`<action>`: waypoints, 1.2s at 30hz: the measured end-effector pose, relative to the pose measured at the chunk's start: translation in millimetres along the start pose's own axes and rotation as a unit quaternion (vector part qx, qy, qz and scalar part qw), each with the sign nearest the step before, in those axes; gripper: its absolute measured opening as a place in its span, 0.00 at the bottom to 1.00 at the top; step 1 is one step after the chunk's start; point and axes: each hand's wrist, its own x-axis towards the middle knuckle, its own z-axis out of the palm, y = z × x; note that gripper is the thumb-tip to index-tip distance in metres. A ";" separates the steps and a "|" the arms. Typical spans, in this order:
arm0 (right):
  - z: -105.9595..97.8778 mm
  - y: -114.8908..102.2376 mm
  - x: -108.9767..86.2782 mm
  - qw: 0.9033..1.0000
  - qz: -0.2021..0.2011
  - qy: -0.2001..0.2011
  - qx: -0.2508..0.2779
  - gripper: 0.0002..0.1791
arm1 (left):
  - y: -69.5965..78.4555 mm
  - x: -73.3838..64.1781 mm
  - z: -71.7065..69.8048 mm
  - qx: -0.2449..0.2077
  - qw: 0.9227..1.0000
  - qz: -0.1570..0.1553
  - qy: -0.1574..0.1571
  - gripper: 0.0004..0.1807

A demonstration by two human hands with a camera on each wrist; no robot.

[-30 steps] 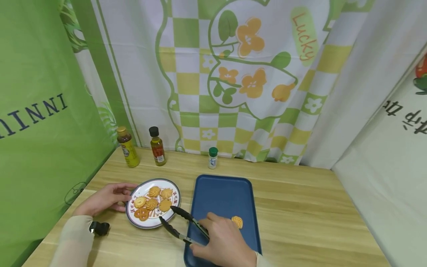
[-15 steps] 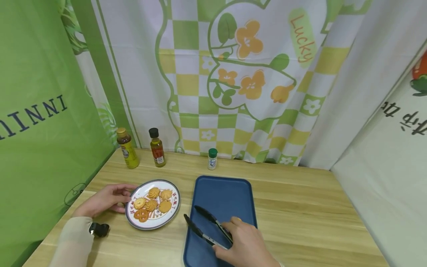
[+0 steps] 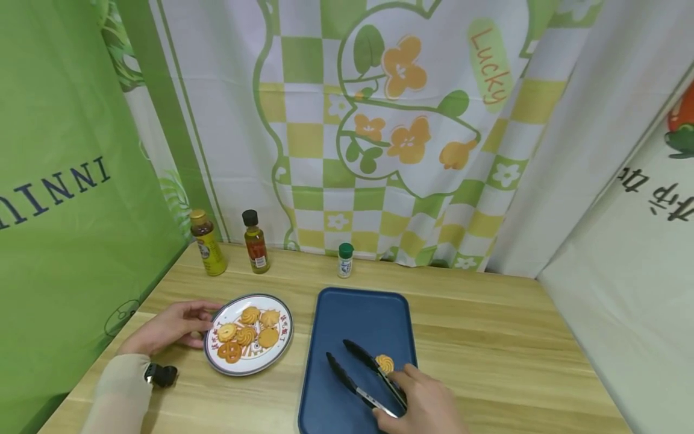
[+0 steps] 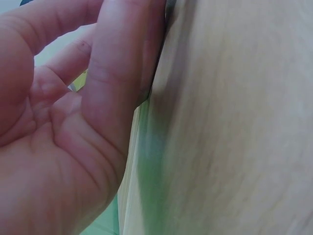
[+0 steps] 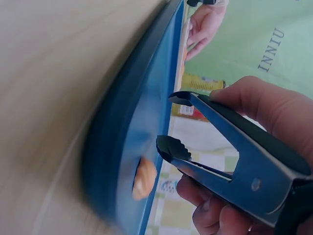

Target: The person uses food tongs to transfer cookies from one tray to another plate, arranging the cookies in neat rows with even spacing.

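Observation:
My right hand (image 3: 425, 402) grips black-and-silver tongs (image 3: 368, 386), their arms spread apart above the blue tray (image 3: 355, 313). One round swirled cookie (image 3: 385, 363) lies on the tray, beside the tongs' farther arm. In the right wrist view nothing sits between the tong tips (image 5: 173, 148), and the cookie (image 5: 145, 178) is below them. At the left, my left hand (image 3: 176, 327) holds the rim of a white oval plate (image 3: 249, 365) between thumb and fingers. Several cookies (image 3: 246, 336) and a pretzel-shaped one (image 3: 229, 352) lie on that plate.
Behind the plate stand a yellow-labelled bottle (image 3: 208, 244) and a black-capped bottle (image 3: 255, 242). A small green-capped shaker (image 3: 345, 260) is behind the tray. Curtains border the wooden table (image 3: 488, 337) at the back and sides.
My right hand has drawn the tongs rightward from beside the plate to over the tray, near the lone cookie. The left hand and the plate have stayed in place.

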 end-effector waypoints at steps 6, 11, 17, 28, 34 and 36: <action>-8.3 12.9 -13.0 0.998 0.035 0.043 -0.033 0.34 | 0.0 -0.4 -0.6 0.004 1.000 0.001 -0.001 0.37; -17.5 19.2 -20.0 0.996 0.066 0.046 -0.043 0.36 | 0.2 -2.3 -0.2 0.002 1.000 -0.004 0.002 0.37; -23.1 35.3 -29.8 0.994 0.066 0.061 -0.065 0.36 | 1.1 -1.7 0.2 0.000 1.000 -0.006 -0.001 0.37; -20.3 53.0 -41.5 0.991 0.102 0.008 -0.092 0.35 | 2.8 -0.5 0.7 0.000 1.000 -0.010 0.001 0.36; -14.9 59.0 -47.9 0.990 0.099 -0.003 -0.106 0.35 | 2.6 -0.4 0.8 -0.002 1.000 -0.008 0.000 0.36; -14.0 60.5 -49.7 0.989 0.095 -0.003 -0.111 0.36 | 2.0 -0.1 0.7 -0.002 1.000 -0.009 -0.001 0.36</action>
